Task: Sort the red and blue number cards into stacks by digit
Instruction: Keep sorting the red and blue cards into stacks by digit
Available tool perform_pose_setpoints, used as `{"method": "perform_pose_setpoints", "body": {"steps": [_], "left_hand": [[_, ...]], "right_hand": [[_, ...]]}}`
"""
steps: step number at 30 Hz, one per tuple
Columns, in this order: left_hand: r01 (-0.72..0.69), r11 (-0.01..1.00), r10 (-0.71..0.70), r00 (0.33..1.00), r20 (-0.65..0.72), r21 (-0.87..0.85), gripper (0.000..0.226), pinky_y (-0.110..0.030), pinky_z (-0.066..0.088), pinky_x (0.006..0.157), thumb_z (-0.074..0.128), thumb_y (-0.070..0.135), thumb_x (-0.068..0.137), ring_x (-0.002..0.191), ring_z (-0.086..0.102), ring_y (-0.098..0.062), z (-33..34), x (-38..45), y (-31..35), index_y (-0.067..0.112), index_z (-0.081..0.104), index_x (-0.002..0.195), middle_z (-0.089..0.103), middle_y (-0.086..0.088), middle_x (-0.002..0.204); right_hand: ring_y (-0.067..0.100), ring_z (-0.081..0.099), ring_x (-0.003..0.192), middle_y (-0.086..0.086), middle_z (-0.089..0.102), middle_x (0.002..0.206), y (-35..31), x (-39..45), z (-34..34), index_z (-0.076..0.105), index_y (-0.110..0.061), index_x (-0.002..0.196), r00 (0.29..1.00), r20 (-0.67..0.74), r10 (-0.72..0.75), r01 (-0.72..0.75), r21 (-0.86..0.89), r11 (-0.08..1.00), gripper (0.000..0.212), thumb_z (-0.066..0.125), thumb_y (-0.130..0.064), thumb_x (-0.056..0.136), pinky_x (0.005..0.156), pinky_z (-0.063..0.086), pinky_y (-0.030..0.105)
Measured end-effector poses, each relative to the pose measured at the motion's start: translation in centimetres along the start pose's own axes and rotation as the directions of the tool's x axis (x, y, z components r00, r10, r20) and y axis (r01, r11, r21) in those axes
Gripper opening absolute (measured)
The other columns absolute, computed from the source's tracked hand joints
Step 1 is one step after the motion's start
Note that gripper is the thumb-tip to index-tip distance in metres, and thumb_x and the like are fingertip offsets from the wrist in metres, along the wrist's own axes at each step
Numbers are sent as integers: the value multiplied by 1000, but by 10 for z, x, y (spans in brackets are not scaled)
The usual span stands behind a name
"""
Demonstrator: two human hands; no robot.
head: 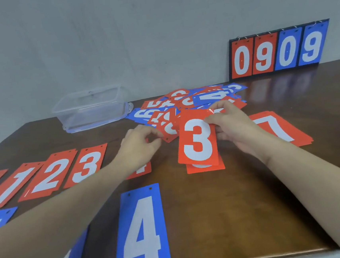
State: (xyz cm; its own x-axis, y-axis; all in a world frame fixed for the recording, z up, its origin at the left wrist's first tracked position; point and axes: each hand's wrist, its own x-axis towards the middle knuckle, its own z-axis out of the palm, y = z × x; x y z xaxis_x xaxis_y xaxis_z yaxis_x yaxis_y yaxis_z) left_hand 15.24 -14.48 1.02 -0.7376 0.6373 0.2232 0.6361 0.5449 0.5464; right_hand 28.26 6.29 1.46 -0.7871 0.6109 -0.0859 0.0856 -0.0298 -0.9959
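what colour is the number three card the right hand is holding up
Red with a white digit: the rectangular number 3 card in the right hand, seen in the head view.

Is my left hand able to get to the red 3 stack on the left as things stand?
Probably yes. The left hand pinches a card at the edge of the mixed pile, just right of the red 3 stack. Nothing lies between them but bare table.
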Motion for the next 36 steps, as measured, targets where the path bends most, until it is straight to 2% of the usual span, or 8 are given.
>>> {"method": "perform_pose_setpoints", "body": {"steps": [6, 11, 15, 18, 21, 27, 31, 36], "left_hand": [[70, 992, -78, 994, -71, -100, 26, -36, 46, 93, 66, 19, 93, 100, 61, -21, -47, -31, -49, 42, 64, 80, 66, 5, 103], [119, 986, -135, 981, -139, -118, 22, -27, 41, 84, 64, 17, 95, 101, 59, -14, -81, -53, -83, 37, 65, 84, 65, 7, 105], [178, 974, -201, 966, -162, -143, 10, -16, 41, 61, 61, 19, 98, 84, 63, -3, -102, -68, -110, 28, 67, 96, 63, 8, 101], [184, 978, -200, 957, -209, -94, 14, -9, 40, 67, 59, 20, 98, 95, 59, -6, -113, -77, -131, 31, 66, 93, 62, 21, 98], [204, 979, -201, 967, -156, 7, 21, -20, 45, 74, 57, 22, 98, 98, 59, -7, -125, -85, -143, 40, 64, 89, 64, 22, 102], [83, 954, -81, 997, -21, 287, 24, -32, 49, 95, 55, 22, 98, 113, 59, -13, -130, -92, -149, 27, 71, 115, 69, 12, 118], [133, 972, -101, 980, -171, 191, 13, -32, 48, 84, 56, 14, 95, 102, 56, -14, -132, -90, -154, 23, 64, 94, 65, 11, 100], [124, 976, -101, 986, -133, 177, 14, -28, 45, 88, 55, 14, 96, 106, 53, -10, -135, -87, -161, 25, 65, 94, 64, 12, 106]], "right_hand": [[28, 75, 88, 20, 72, 107, -7, -8, 41, 52, -23, 120, 991, 127, 28, -26, -20, 999, 35, 70, -10, 92, 83, 61, 50], [25, 75, 95, 11, 72, 117, -12, -9, 87, 55, -24, 130, 964, 251, 85, -77, -42, 996, 42, 68, -8, 93, 78, 63, 39], [23, 72, 103, 11, 69, 121, -14, -5, 136, 58, -20, 134, 930, 353, 108, -70, -119, 990, 43, 67, -7, 94, 84, 62, 41], [22, 72, 101, 11, 71, 119, -20, 1, 176, 59, -19, 132, 916, 387, 101, -57, -124, 991, 43, 66, -4, 93, 76, 62, 34], [20, 74, 94, 12, 73, 112, -29, 8, 211, 59, -16, 129, 907, 409, 102, -66, -100, 993, 40, 64, 0, 93, 63, 60, 29], [17, 72, 87, 8, 74, 103, -28, 23, 254, 60, -16, 125, 916, 392, 88, -16, -182, 983, 36, 62, 1, 93, 69, 61, 28], [14, 65, 93, 1, 68, 112, -17, 32, 268, 62, -21, 121, 932, 358, -62, 240, -479, 844, 35, 64, -8, 89, 65, 50, 21], [24, 40, 131, 0, 53, 135, -6, 38, 272, 59, -32, 129, 899, 408, -156, 429, -758, 491, 43, 70, -26, 88, 104, 42, 38]]}}
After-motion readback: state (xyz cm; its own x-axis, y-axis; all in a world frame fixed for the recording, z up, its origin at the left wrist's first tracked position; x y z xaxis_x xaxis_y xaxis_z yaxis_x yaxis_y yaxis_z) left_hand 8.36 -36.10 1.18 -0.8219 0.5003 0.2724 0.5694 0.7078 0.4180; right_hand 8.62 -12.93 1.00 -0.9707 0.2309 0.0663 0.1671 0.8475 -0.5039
